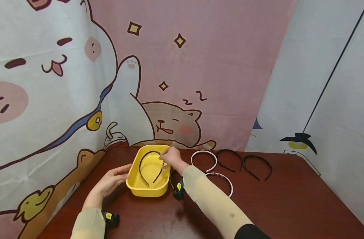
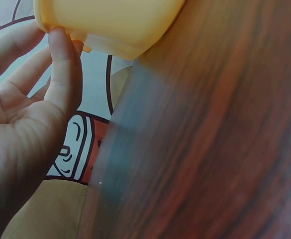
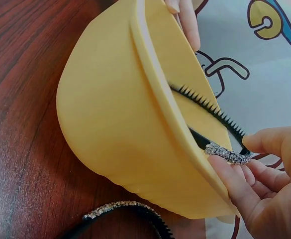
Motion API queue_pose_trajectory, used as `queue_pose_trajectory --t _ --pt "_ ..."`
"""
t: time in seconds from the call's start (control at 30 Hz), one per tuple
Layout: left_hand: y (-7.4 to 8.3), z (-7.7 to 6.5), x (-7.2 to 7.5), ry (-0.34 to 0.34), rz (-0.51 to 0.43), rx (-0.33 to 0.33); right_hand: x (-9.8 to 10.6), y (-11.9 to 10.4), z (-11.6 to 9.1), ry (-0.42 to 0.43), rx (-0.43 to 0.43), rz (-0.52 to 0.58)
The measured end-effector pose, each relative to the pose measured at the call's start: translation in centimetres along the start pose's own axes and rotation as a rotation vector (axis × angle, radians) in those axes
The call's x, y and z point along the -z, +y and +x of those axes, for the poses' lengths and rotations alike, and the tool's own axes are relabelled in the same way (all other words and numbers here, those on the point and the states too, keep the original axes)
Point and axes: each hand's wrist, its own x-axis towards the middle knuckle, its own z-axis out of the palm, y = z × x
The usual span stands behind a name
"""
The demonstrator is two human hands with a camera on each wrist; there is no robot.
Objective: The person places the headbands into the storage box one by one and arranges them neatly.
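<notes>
My right hand (image 1: 172, 157) pinches a black toothed headband (image 1: 142, 161) by its glittery silver band, at the right rim of a yellow plastic basket (image 1: 148, 192). The headband's two ends point down into the basket. In the right wrist view, thumb and fingertips close on the sparkly part (image 3: 227, 153), with the dark teeth beyond it. At the basket's left side, my left hand (image 1: 110, 181) touches the rim and outer wall with extended fingers. The left wrist view shows its thumb (image 2: 63, 59) against the yellow wall.
Right of the basket lie two white headbands (image 1: 215, 159) (image 1: 231, 187) and two black ones (image 1: 241, 158) (image 1: 271, 166). Another glittery headband (image 3: 120, 205) lies close beside the basket, partly hidden by my right wrist in the head view. A cartoon-printed cloth (image 1: 224, 73) hangs behind the dark wooden table (image 1: 289, 205).
</notes>
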Motion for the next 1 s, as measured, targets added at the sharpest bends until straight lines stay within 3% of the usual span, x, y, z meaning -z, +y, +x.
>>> queue_pose_trajectory --t 0.37,0.77,1.0 --pt "0.4 -0.1 -0.2 0.012 0.015 0.001 0.4 -0.6 -0.2 0.008 0.042 -0.166" --pt "0.4 -0.2 -0.3 0.006 0.025 0.019 2.5 -0.5 -1.2 -0.034 0.075 -0.071" --pt "0.1 -0.1 -0.1 0.005 0.016 0.012 4.5 -0.8 -1.9 -0.060 0.099 -0.076"
